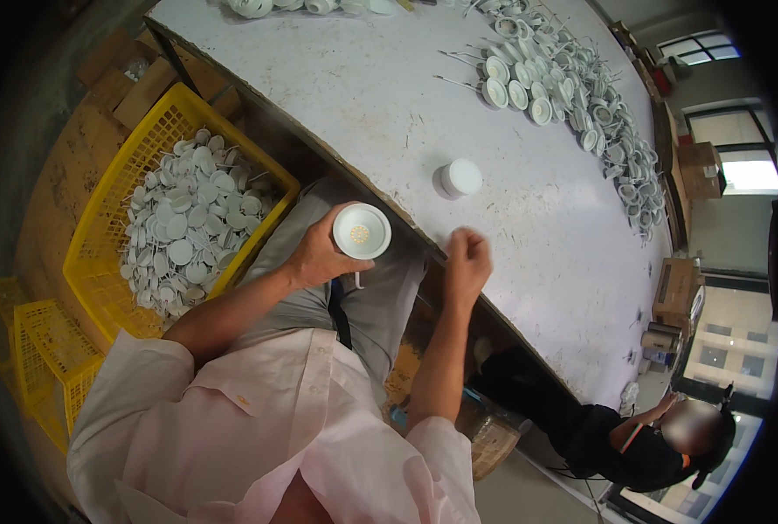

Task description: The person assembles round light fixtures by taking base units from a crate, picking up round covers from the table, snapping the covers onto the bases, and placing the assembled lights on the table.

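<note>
In my left hand [323, 251] is a round white LED lamp housing [369, 249], its open face up, with a ring of small yellowish LEDs inside. My fingers wrap around its side, above my lap. At the table's edge, my right hand [468, 265] is raised with its fingers curled together, slightly smeared. Whether anything small is pinched there cannot be made out. On the white table [336, 96], just beyond that hand, stands a short white cylindrical piece [462, 177].
To my left, a yellow plastic crate [100, 236] holds many white discs with wires [179, 218]. Similar wired round parts [572, 105] lie heaped along the table's far right. More yellow crates [52, 358] sit at lower left. Another person [633, 445] is at lower right.
</note>
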Available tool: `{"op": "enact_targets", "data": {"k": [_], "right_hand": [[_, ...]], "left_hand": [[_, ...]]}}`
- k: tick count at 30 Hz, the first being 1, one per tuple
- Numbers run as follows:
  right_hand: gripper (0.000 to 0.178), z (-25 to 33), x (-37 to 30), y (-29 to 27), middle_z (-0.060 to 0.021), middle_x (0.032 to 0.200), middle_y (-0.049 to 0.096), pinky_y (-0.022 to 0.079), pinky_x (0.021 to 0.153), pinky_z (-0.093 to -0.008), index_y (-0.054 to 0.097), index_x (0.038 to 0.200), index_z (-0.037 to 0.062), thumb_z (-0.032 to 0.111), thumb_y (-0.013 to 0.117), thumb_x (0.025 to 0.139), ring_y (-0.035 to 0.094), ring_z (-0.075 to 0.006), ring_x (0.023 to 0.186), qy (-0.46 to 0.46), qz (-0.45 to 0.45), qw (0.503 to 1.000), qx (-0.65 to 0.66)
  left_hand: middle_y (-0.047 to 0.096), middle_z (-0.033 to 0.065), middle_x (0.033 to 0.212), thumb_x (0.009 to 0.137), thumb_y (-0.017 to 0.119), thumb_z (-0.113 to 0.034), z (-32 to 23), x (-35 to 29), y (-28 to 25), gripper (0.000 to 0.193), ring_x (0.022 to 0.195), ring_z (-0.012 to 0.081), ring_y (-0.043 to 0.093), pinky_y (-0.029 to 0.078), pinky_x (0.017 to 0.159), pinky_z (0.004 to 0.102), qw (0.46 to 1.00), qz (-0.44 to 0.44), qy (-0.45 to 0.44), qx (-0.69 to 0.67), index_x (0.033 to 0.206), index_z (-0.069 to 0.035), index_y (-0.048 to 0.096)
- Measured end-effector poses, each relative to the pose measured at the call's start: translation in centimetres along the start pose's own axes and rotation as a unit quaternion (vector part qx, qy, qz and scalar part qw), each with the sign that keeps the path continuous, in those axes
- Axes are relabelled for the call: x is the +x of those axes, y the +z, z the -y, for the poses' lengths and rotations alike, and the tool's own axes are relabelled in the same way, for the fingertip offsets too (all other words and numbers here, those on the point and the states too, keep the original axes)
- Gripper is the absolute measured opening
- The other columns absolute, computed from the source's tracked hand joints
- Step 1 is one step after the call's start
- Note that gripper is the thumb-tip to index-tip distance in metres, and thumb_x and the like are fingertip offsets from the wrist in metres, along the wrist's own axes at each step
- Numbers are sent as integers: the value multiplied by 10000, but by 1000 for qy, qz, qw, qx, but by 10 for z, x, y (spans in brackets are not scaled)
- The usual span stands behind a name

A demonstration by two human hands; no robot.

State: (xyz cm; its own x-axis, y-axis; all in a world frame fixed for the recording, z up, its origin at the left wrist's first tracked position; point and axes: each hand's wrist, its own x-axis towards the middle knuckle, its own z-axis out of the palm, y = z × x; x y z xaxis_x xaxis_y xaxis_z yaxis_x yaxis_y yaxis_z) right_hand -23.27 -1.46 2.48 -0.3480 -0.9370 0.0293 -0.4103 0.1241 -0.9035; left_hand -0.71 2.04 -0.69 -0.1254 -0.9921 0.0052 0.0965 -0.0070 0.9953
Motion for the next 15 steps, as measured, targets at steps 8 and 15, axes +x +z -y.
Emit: {"op": "enact_targets", "data": {"k": [8,15], "right_hand": [[333,-7,95,17,-34,639,542,420,528,-243,547,771,29,333,679,796,506,-95,556,102,11,993,-56],[257,-24,94,7,-7,619,505,374,481,-208,530,759,61,277,648,833,482,-78,548,125,8,988,95]], "left_hand": [[561,101,1145,645,797,-119,5,-20,3,770,1062,173,541,437,924,303,998,24,-39,37,1284,-2,382],[557,99,1149,646,797,-120,12,-24,-4,773,1063,173,539,437,924,304,998,17,-67,10,1283,7,378]]}}
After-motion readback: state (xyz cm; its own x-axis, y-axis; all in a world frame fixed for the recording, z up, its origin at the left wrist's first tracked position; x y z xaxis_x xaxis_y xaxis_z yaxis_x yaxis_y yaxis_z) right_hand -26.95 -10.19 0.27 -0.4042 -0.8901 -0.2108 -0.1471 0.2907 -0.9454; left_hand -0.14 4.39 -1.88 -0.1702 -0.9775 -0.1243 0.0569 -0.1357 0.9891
